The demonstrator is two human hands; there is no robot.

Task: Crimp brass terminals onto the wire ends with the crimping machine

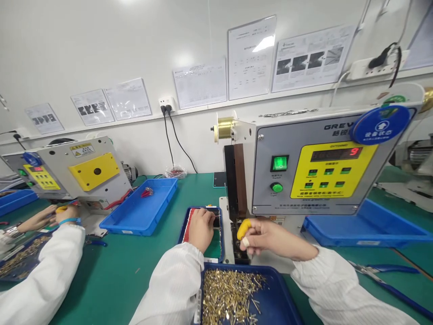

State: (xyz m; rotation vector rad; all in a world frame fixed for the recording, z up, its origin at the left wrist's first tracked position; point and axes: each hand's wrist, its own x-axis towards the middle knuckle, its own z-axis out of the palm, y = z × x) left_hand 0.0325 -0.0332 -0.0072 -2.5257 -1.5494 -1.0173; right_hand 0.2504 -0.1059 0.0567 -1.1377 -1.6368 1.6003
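My left hand (200, 228) rests curled over a small blue tray (185, 222) with red and black wires, fingers pinched on something I cannot make out. My right hand (267, 238) is held beside the black jaw (237, 246) of a grey and yellow bench machine (314, 171). Its fingers are closed, the forefinger wears a yellow finger cot (243, 228), and whatever it pinches is too small to name. A blue tray of several small brass terminals (233, 295) lies just below both wrists.
A co-worker's hands (57, 215) work at a second similar machine (67, 171) at left. A large blue tray (142, 207) with a few red parts lies between us. Another blue tray (365, 228) and blue-handled pliers (389, 273) sit at right.
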